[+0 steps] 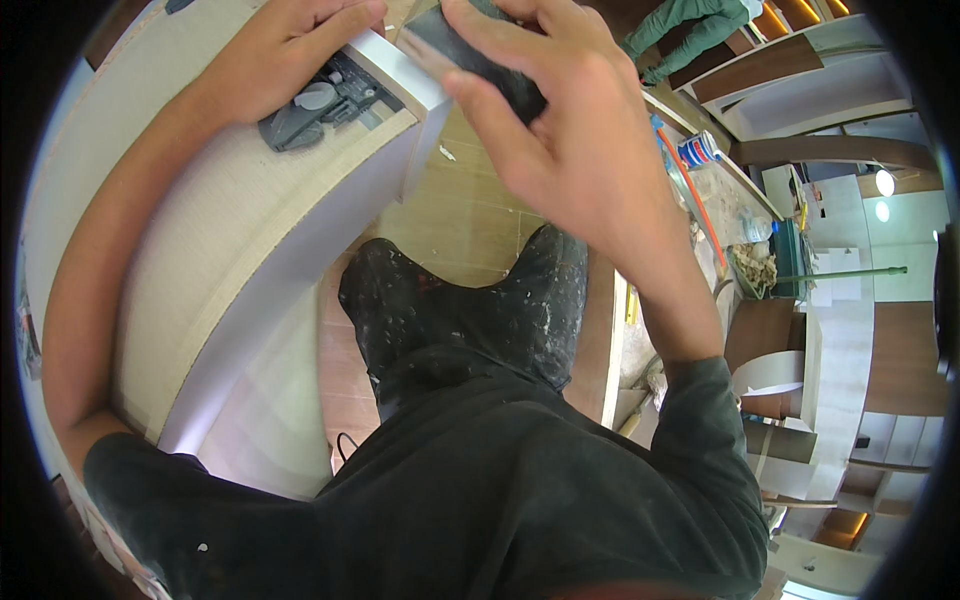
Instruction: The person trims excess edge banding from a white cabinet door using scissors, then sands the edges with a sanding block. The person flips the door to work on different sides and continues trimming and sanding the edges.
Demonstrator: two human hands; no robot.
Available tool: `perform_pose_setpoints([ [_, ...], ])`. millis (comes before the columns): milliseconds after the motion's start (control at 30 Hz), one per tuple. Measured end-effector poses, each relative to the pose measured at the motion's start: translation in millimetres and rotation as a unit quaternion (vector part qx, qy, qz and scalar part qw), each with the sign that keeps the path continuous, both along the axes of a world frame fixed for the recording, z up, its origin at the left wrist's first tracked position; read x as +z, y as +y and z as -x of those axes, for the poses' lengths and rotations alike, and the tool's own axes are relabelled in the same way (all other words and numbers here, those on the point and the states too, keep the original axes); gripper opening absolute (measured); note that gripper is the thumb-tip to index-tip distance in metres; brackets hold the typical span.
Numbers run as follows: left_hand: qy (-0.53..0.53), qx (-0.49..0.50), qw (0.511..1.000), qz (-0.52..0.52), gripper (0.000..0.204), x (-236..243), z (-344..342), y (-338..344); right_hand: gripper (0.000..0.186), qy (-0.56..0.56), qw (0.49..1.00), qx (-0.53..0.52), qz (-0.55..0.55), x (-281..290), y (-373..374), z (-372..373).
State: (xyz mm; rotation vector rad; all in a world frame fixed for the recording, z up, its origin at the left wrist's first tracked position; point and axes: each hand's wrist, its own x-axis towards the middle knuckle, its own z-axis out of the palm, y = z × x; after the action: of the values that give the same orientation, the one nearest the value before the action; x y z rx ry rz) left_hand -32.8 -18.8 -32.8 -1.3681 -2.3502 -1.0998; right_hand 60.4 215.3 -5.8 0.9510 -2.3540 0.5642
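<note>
My right hand is closed around a dark grey flat-faced block, thumb and fingers spread along its sides. The block sits right beside the corner of a white edge strip on a curved pale board. My left hand grips that strip at the top of the view, its thumb lying along it and its other fingers partly cut off. Under the left wrist, a grey and black plastic tool lies on the board in the corner by the strip.
Tiled floor shows past my knees. On the right, a cluttered surface holds a blue and white can, an orange-red rod and a plastic bottle. Beyond it are shelving panels and a person in green trousers.
</note>
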Motion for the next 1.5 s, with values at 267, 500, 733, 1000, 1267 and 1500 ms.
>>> perform_pose_setpoints([
  [267,-0.054,0.084,0.994,0.046,0.04,-1,-3,-22,0.041,0.004,1.0,-0.007,0.011,-3,0,11],
  [500,-0.04,0.114,0.992,0.043,0.043,-1,-8,-18,0.045,0.011,1.0,-0.017,0.018,-8,-2,-2],
  [733,0.027,0.092,0.995,0.02,0.042,-7,0,-22,0.043,0.018,1.0,-0.017,0.016,-14,5,2],
  [1000,0.025,0.087,0.996,0.027,0.043,-6,3,-15,0.048,-0.039,0.998,0.05,-0.009,-8,13,-8],
  [1267,-0.014,0.065,0.997,0.03,0.04,-4,2,-16,0.051,-0.056,0.972,0.217,-0.077,20,50,41],
  [1500,0.036,0.093,0.993,0.061,0.039,-7,-4,-20,0.057,-0.045,0.935,0.306,-0.175,29,55,55],
])
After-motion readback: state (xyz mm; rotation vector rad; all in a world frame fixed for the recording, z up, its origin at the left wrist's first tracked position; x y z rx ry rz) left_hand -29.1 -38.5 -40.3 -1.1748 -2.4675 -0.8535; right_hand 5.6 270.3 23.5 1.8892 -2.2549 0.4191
